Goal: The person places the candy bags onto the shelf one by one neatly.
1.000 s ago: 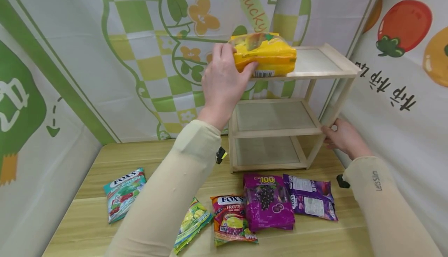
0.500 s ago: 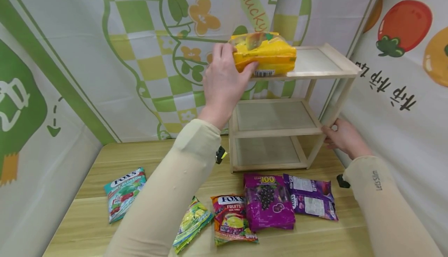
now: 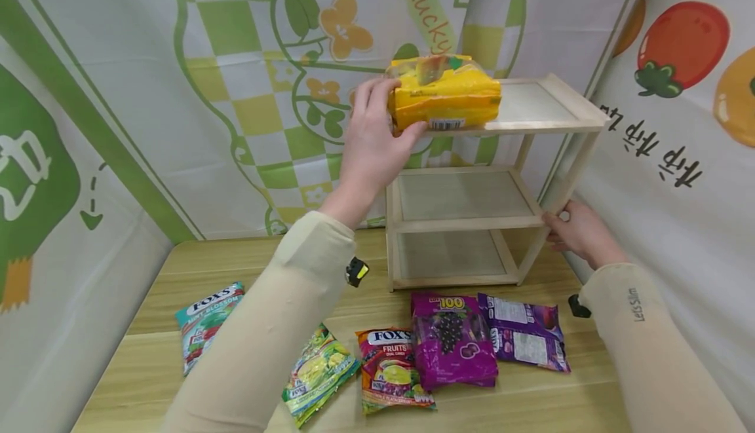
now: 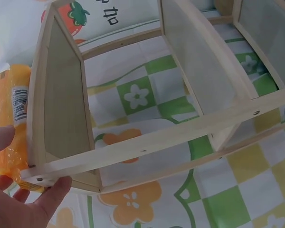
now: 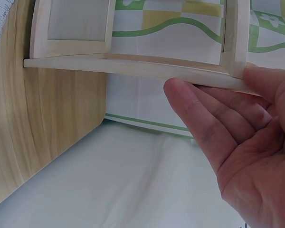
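Left hand: I see fingers loosely bent and touching the left end of the bag, the thumb spread apart at the rack's edge; no firm pinch shows.
Yellow barcoded bag: rests on the top shelf, just right of the left fingers, barcode forward. I judge the fingers steady it because it sits close to the front edge.
Right hand: I see thumb and curled fingers gripping the right front post at middle-shelf height.
Three-tier wooden rack: stands upright between both sets of fingers. I judge the low side grip braces this slender frame against pushes from above.
LOT 100 grape bag: lies on the table, below both hands' fingers; I infer its upturned front keeps the label readable.
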Demonstrator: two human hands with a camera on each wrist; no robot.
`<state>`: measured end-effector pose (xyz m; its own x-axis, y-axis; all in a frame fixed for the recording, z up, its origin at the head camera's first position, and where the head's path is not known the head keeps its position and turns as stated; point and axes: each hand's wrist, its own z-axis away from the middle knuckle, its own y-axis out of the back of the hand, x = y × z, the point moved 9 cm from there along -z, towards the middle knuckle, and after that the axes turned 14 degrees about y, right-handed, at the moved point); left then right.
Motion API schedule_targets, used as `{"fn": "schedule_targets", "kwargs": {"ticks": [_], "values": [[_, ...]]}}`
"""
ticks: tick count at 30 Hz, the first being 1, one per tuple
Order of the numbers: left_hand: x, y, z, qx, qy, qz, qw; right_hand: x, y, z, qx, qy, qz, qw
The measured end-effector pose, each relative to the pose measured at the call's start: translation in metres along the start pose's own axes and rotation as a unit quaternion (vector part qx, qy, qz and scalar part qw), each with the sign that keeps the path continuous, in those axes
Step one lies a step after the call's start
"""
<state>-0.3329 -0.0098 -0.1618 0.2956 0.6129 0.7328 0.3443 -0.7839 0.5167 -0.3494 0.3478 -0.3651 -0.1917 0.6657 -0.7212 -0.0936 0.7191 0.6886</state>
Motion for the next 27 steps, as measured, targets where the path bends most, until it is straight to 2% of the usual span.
{"fn": "schedule_targets", "kwargs": {"ticks": [5,11,19,27], "values": [[-0.01,0.0,0.001,-0.034,0.009,0.064,0.9973,0.0,0.001,0.0,0.002,0.004,0.001,1.0],[-0.025,-0.004,0.003,-0.075,0.033,0.136,0.9874,0.0,0.0,0.001,0.001,0.002,-0.001,1.0],[-0.045,-0.007,0.005,-0.091,0.064,0.167,0.9796,0.0,-0.001,0.0,-0.007,0.001,0.0,1.0],[-0.065,-0.016,0.012,-0.145,0.115,0.193,0.9637,0.0,-0.001,0.0,-0.006,-0.003,0.002,1.0]]}}
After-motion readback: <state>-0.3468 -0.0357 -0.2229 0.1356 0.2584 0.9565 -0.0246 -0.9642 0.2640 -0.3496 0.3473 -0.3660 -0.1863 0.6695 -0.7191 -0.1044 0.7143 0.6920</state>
